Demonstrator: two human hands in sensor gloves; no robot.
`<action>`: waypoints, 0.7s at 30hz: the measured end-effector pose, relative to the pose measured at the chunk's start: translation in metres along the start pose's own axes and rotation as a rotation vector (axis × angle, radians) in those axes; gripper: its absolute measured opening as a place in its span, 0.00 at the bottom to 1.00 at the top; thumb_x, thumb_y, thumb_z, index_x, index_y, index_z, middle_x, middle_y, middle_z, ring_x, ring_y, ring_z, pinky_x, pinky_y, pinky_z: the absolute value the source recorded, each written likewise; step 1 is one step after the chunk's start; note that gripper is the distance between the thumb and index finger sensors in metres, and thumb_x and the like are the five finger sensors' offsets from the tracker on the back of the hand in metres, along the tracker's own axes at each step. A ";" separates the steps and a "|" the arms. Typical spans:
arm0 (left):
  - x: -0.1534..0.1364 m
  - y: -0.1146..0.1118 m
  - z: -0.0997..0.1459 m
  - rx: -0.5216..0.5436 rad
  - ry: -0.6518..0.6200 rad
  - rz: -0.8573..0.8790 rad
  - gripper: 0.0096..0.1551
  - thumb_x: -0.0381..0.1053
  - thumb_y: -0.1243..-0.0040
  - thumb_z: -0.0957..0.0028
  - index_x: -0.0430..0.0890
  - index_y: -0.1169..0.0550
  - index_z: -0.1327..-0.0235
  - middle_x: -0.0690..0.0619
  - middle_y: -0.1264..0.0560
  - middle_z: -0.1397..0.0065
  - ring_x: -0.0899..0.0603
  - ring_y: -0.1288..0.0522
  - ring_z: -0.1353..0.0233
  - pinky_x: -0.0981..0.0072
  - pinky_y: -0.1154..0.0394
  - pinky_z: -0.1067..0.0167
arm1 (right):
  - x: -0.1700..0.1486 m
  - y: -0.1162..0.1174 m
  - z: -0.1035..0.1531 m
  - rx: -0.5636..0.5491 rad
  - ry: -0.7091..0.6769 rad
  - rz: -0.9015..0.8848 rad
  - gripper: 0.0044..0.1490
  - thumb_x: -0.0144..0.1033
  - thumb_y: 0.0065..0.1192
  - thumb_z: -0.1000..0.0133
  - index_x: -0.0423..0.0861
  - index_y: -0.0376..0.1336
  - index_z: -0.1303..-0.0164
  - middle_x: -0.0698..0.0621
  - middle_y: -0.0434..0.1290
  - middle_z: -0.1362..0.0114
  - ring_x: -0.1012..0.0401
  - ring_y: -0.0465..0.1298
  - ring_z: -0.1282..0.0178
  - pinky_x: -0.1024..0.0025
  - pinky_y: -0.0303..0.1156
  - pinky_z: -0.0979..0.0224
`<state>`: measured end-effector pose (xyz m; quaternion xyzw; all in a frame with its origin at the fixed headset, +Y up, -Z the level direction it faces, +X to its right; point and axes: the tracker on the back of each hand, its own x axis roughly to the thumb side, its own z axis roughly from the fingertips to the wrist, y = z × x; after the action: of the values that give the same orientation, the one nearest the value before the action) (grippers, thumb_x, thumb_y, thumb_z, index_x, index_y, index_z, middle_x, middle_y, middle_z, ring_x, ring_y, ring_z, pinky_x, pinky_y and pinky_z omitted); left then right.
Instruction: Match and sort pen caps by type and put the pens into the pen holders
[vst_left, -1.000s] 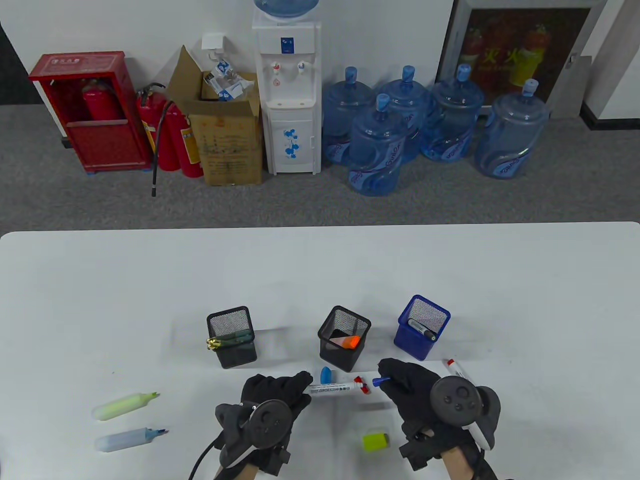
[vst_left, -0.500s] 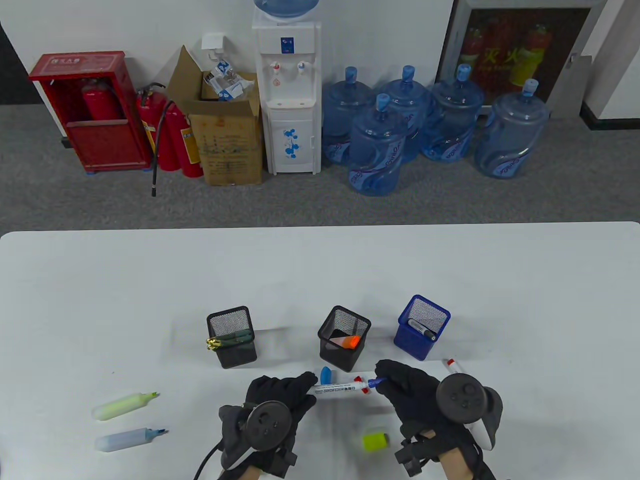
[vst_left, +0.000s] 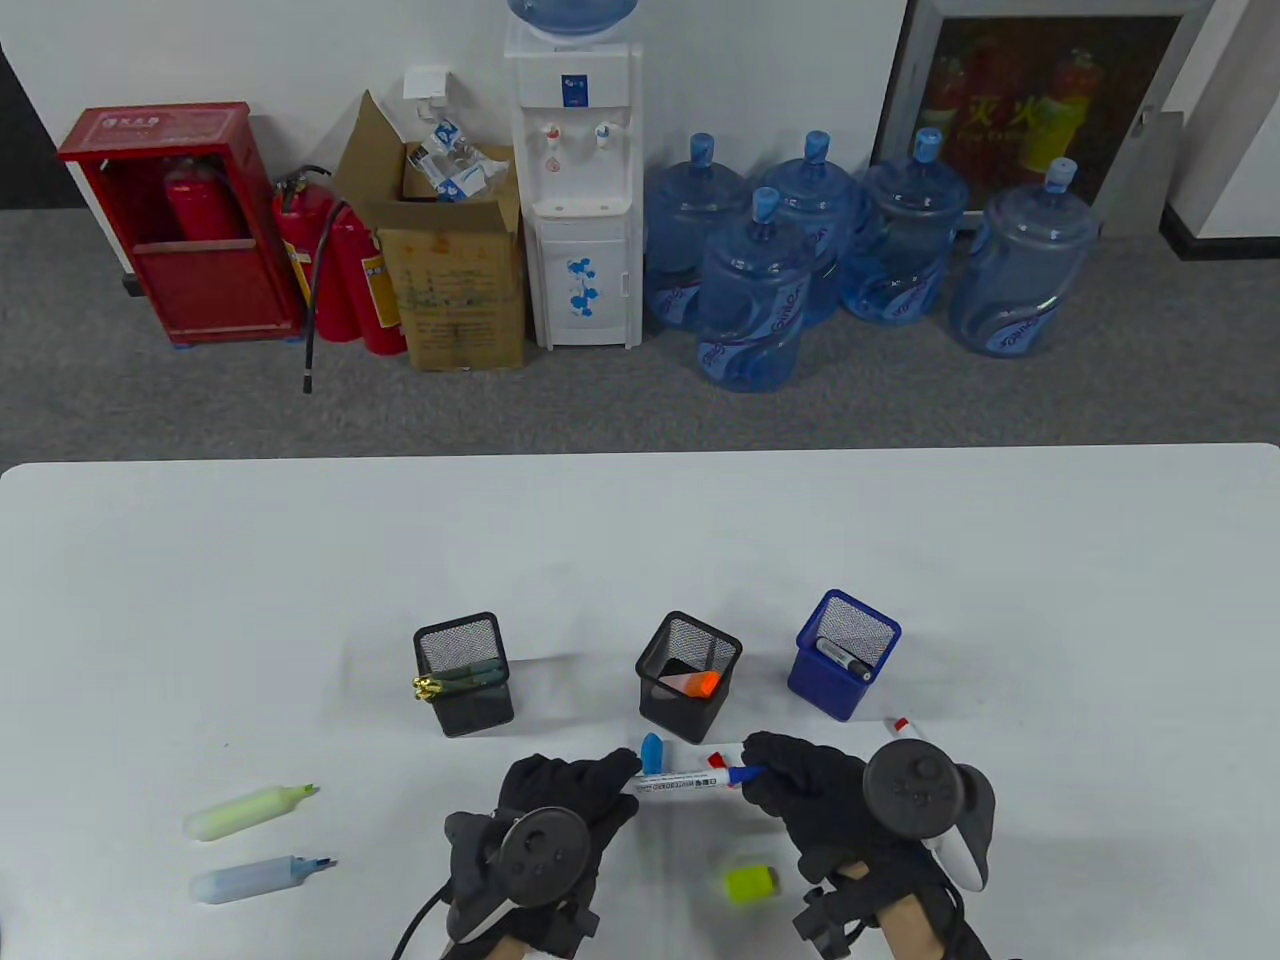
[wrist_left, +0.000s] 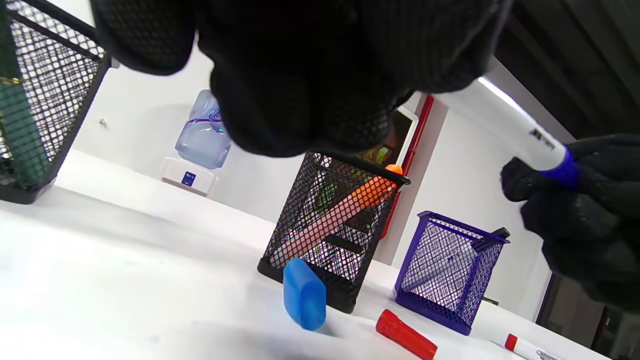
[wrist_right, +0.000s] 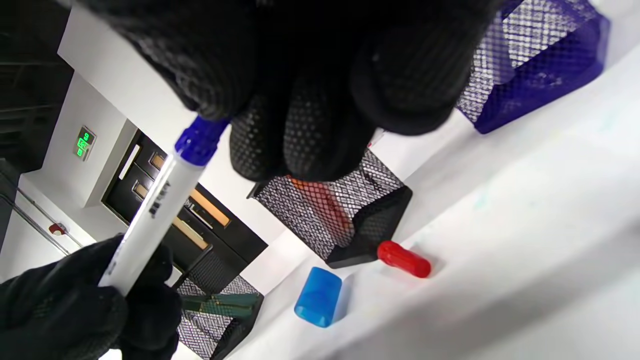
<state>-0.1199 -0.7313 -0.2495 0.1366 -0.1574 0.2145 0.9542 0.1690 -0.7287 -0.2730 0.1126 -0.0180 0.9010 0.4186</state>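
My left hand grips the tail of a white marker held level above the table. My right hand pinches a blue marker cap that sits on the marker's tip. The right wrist view shows the blue marker cap seated on the white marker. A blue highlighter cap and a red cap lie below the marker, in front of the middle black holder. A blue holder holds a black marker. The left black holder holds green pens.
A red-tipped white marker lies beside my right hand. A yellow-green cap lies between my wrists. An uncapped green highlighter and an uncapped blue highlighter lie at the front left.
My right hand moved left and brought the blue marker cap from a small gap onto the marker's tip. My left hand shifted slightly right with the marker.
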 end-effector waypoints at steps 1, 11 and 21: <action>0.001 0.000 0.000 -0.002 -0.005 -0.011 0.28 0.53 0.39 0.56 0.54 0.20 0.40 0.54 0.12 0.47 0.45 0.12 0.52 0.36 0.27 0.35 | 0.002 0.000 0.001 -0.017 -0.009 0.009 0.30 0.44 0.64 0.53 0.48 0.71 0.40 0.57 0.84 0.45 0.62 0.86 0.50 0.70 0.87 0.48; 0.006 0.007 -0.001 -0.003 -0.050 0.030 0.27 0.50 0.38 0.56 0.50 0.19 0.42 0.51 0.11 0.50 0.43 0.12 0.56 0.37 0.26 0.35 | 0.005 0.001 0.001 -0.053 -0.038 -0.017 0.29 0.43 0.65 0.55 0.47 0.72 0.44 0.56 0.86 0.49 0.62 0.87 0.53 0.71 0.88 0.50; 0.016 0.004 0.002 0.083 -0.150 -0.158 0.26 0.50 0.37 0.57 0.53 0.19 0.43 0.52 0.11 0.50 0.44 0.12 0.54 0.38 0.25 0.34 | -0.005 0.001 -0.001 0.033 0.033 -0.156 0.29 0.43 0.65 0.53 0.45 0.72 0.43 0.54 0.86 0.49 0.61 0.87 0.53 0.70 0.87 0.49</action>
<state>-0.1082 -0.7224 -0.2405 0.2037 -0.2082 0.1342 0.9472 0.1712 -0.7331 -0.2748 0.1058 0.0123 0.8675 0.4858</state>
